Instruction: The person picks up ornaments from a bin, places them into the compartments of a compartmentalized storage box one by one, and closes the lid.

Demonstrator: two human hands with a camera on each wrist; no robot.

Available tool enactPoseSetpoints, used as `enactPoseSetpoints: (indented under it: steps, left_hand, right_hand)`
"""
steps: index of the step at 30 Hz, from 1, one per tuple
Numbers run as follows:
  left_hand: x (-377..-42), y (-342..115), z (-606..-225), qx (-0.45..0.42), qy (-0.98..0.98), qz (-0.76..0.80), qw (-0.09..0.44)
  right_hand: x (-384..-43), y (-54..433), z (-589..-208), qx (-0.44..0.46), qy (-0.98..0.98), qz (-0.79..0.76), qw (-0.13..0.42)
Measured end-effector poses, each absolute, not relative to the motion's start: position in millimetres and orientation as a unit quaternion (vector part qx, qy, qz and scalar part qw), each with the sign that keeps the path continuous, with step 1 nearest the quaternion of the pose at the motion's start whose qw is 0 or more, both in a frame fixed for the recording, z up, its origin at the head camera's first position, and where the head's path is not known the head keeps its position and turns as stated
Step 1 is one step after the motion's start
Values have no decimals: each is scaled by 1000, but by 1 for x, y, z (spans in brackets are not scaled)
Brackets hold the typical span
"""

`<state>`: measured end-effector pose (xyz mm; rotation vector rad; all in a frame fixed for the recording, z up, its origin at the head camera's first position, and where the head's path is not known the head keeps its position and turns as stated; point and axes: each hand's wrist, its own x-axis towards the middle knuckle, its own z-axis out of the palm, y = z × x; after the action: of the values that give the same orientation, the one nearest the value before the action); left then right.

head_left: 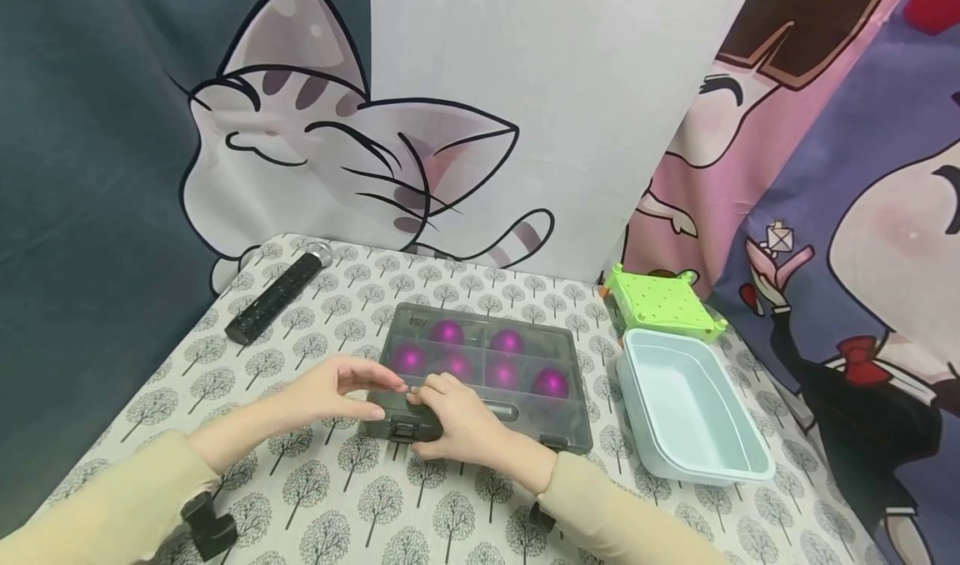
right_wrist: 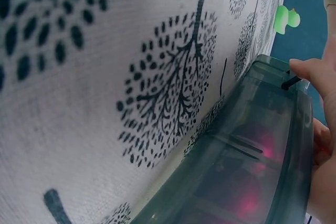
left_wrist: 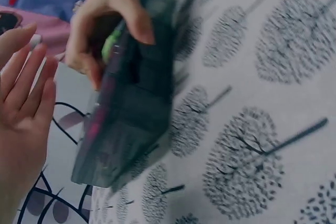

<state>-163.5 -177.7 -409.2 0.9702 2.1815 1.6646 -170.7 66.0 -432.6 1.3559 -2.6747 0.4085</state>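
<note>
A grey see-through storage box (head_left: pixel 480 411) lies flat on the tree-print cloth with its lid down. Several round purple balls (head_left: pixel 551 383) show through the lid, in separate compartments. My right hand (head_left: pixel 468 427) grips the box's front edge near the left latch (head_left: pixel 403 430), fingers over the top and thumb low on the front wall. In the left wrist view the right thumb (left_wrist: pixel 139 24) presses that wall. Beside the box's left front corner my left hand (head_left: pixel 333 394) hovers with loosely bent fingers; the left wrist view shows the left palm (left_wrist: pixel 23 124) apart from the box.
Right of the box stands a pale blue tub (head_left: pixel 693 407), with a bright green perforated rack (head_left: pixel 663 302) behind it. A black speckled rod with a silver round end (head_left: pixel 273 298) lies at the back left. Cartoon-print curtains (head_left: pixel 585 90) hang behind the table.
</note>
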Motion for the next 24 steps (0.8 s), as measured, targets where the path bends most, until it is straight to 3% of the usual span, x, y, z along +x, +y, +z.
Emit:
enactPoseSetpoints:
  steps: [8,24]
  left_hand:
    - [-159,-166,-430,306,845,437,-41]
    - [-161,-159,-442,360,860,341,-119]
  right_hand:
    - [-171,65,-430,450,-882,123,67]
    - [-172,67,-429,448,-881,140,65]
